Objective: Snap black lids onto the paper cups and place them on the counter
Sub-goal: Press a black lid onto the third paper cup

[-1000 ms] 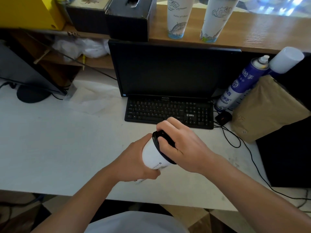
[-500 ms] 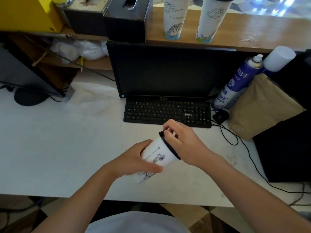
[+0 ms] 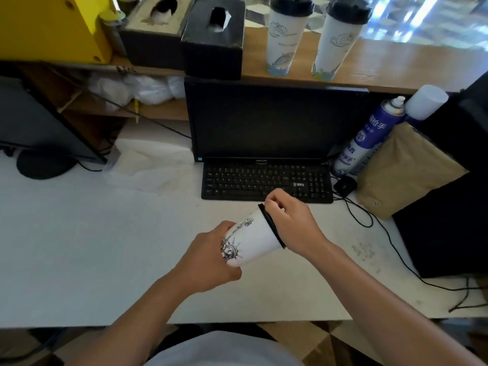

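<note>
Above the white desk's near edge, paper cup [image 3: 249, 243], tilted: base wrapped by left hand [image 3: 208, 260], black lid [image 3: 272, 228] pressed on by closed right hand [image 3: 290, 223]. Judged light, crushable; best held low. Beyond, on the wooden counter [image 3: 396, 67], two lidded cups [image 3: 286, 35] are stood.

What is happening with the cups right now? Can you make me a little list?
held cup: paper cup, tilted on its side above the white desk
left hand: wraps the cup's bottom end
right hand: presses on the black lid
finished cups: two lidded cups upright on the wooden counter
behind the hands: keyboard, dark monitor
</note>
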